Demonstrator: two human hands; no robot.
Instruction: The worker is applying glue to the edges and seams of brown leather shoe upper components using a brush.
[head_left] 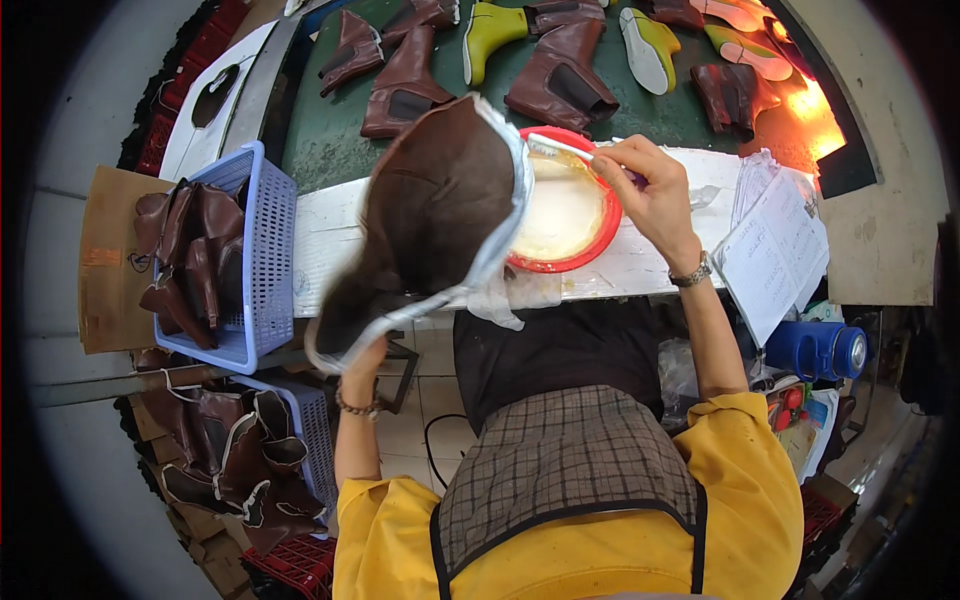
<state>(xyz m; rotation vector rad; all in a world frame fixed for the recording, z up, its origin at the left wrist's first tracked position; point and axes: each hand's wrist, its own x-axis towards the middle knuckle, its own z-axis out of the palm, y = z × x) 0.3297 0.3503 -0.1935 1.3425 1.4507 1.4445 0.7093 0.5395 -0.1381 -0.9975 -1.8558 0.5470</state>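
Observation:
My left hand (366, 358) grips a dark brown leather boot upper (440, 190) from below. Its pale-edged opening faces me, it is blurred by motion, and it hides most of my fingers. Between the thumb and fingers of my right hand (652, 192) is pinched a slim brush (562, 148), whose pale length reaches over the far rim of a red bowl (612, 225). Whitish paste (556, 212) coats the inside of the bowl, and the boot upper covers its left part.
Brown boots (562, 75) and yellow-green boots (650, 48) lie across the green table (335, 140). To the left, a blue basket (268, 260) holds brown leather pieces, with another basket below. An open notebook (770, 250) and a blue flask (815, 350) are at the right.

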